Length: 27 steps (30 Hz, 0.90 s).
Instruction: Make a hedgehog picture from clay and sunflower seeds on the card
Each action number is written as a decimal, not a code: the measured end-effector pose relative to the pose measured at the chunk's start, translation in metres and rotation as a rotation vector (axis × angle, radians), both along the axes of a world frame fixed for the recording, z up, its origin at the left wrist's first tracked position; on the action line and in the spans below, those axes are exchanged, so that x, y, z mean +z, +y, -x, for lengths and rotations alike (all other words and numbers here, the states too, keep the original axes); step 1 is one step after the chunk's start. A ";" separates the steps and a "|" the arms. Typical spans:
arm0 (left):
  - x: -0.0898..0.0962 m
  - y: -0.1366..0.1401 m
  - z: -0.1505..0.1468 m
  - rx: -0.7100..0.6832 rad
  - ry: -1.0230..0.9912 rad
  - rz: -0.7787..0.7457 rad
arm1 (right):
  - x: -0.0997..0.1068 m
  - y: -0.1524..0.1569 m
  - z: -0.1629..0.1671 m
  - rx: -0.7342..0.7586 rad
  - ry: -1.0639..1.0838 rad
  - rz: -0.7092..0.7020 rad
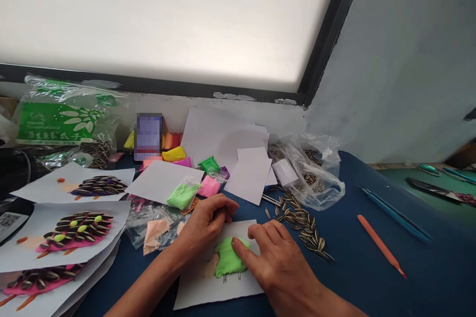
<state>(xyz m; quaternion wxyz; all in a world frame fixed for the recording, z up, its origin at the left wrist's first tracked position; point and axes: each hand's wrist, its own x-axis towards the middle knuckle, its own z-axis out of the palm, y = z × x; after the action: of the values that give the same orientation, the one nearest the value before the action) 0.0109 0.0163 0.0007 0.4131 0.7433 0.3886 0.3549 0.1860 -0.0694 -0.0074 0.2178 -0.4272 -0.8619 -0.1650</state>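
A flattened patch of bright green modelling clay [227, 260] covers part of a pencil drawing on a white sheet of paper [208, 292]. A pale peach clay patch [210, 266] adjoins it on the left, and short pencil strokes show below it. My right hand [277, 257] presses its thumb onto the green clay's upper right, fingers spread and bent over the sheet's right side. Loosely curled, my left hand [213, 215] rests at the sheet's upper left edge, just above the clay. I see nothing in its fingers, though their tips are partly hidden.
Finished seed-covered hedgehog pictures [80, 230] lie at left. Clay packets [184, 194], blank sheets [247, 173] and a phone [148, 136] are behind. Sunflower seeds [303, 223] spill from a plastic bag [316, 178]; an orange clay tool [381, 245] and blue tweezers [396, 215] lie right.
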 end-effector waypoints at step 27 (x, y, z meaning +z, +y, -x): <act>-0.001 0.000 0.000 0.001 0.009 -0.015 | 0.009 -0.001 -0.002 0.012 -0.029 0.131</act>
<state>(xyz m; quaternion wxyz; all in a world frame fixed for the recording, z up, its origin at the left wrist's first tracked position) 0.0109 0.0167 0.0000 0.4057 0.7476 0.3881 0.3548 0.1875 -0.0704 0.0015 0.1778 -0.4327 -0.8765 -0.1133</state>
